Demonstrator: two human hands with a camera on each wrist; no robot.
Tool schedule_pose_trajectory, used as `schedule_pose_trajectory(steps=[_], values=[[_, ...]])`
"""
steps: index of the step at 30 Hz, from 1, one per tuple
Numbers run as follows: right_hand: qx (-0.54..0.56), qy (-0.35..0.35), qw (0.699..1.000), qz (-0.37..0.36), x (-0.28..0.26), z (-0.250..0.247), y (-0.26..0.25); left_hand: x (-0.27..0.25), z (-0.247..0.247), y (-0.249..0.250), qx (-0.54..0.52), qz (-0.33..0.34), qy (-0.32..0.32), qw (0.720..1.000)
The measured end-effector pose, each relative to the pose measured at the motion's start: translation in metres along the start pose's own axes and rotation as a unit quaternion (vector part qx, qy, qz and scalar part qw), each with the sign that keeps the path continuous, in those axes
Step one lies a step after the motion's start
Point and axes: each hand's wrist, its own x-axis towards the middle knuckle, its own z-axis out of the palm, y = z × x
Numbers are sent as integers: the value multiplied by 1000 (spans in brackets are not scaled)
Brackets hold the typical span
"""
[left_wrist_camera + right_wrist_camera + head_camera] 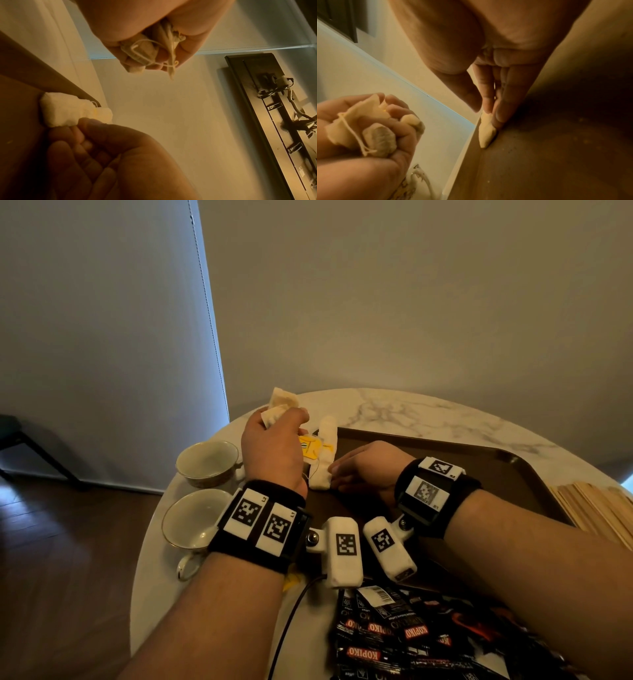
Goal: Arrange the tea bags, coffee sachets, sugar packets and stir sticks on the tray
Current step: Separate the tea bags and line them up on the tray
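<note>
Left hand point(270, 446) clenched round spare tea bags point(279, 407), kept as supply; right hand point(359, 470) fingers point(503, 108) straight, pressing row of tea bags point(323, 453) at fingertips against tray point(479, 460) edge, likely squaring row.

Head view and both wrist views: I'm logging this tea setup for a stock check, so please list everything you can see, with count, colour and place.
Tray: one, dark brown, on the table.
Table: one, white marble, round.
Tea bags on tray: a short row, white with a yellow tag, along the tray's left end; count unclear.
Tea bags in hand: a bunch, off-white, above the table's left edge.
Teacups: two, cream, on the table left of the tray.
Coffee sachets: a heap, black and red, near edge.
Stir sticks: a stack, pale wood, right of the tray.
Left hand: grips the bunch.
Right hand: fingers touch the row.
</note>
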Motion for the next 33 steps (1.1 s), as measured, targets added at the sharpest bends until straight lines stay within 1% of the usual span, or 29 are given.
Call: schedule_pose_trajectory(steps=[3, 5, 7, 10, 12, 15, 17, 19, 22, 24, 26, 28, 30, 33], values=[[28, -11, 1000, -5, -6, -4, -1, -2, 3, 0, -18, -42, -24, 999], [57, -12, 997, -47, -16, -12, -3, -5, 6, 0, -42, -77, -51, 995], [85, -27, 992, -93, -28, -23, -5, -7, 8, -2, -58, -109, -74, 990], [112, -52, 982, -140, -47, -37, -6, -15, 10, -2, -36, -143, -123, 981], [118, -52, 977, -169, -52, -41, -3, -23, 12, -1, -6, -144, -169, 975], [120, -40, 971, -202, -54, -41, 4, -34, 15, -3, 60, -101, -239, 964], [127, -32, 968, -214, -53, -40, 8, -37, 16, -4, 88, -80, -267, 956], [160, -29, 962, -219, -50, -41, 8, -36, 16, -5, 97, -78, -267, 956], [237, -25, 948, -212, -47, -44, 6, -33, 16, -6, 91, -78, -256, 959], [282, -5, 937, -205, -43, -45, 7, -30, 15, -7, 76, -82, -234, 966], [321, 18, 926, -197, -38, -47, 9, -25, 15, -9, 64, -88, -198, 974], [329, 31, 924, -194, -34, -48, 11, -18, 14, -11, 52, -87, -160, 982], [317, 37, 928, -193, -32, -47, 13, -13, 14, -13, 48, -73, -137, 987], [294, 24, 933, -205, -31, -43, 16, -12, 14, -16, 54, -44, -146, 987]])
